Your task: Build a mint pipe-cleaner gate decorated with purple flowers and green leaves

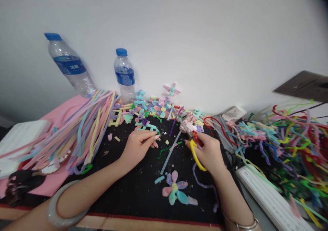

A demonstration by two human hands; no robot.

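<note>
My left hand is closed in a pinch over the black mat, with a small green piece showing at its fingertips. In my right hand are scissors with red and yellow handles, their blades pointing up and left toward a pinkish crumpled item. Between the hands lies a pale blue-grey stick, with green fuzzy bits beside it. Nearer the front edge rests a multicoloured fuzzy flower. A purple fuzzy stem curves beside my right forearm.
Two water bottles stand against the wall. Long pastel fuzzy stems lie at left, by a white box. Small fuzzy shapes line the mat's back. At right are tangled colourful stems and a white power strip.
</note>
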